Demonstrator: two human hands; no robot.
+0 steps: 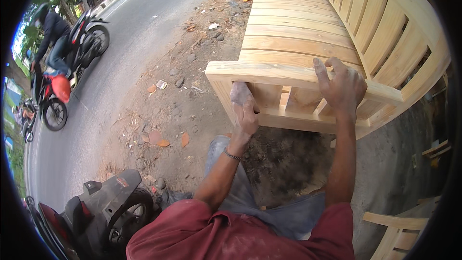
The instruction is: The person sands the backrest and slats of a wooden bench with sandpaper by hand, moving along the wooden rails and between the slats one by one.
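A pale, unpainted wooden bench (293, 31) with a slatted seat and back stands in front of me. Its near end has a flat armrest (269, 71) running across the view. Under the left part of that armrest, my left hand (247, 115) is closed around a worn greyish piece of sandpaper (239, 92), which is against the wood by the front post. Farther right, my right hand (344, 86) grips the armrest with bent fingers over its top. Some of that hand's fingertips are hidden.
A road (144, 14) runs along the left, where a rider passes on a motorbike (89, 43). A parked motorbike (115, 207) stands close at lower left. Dirt ground (159, 110) with stones and leaves borders the bench. Another wooden piece (394, 221) is at lower right.
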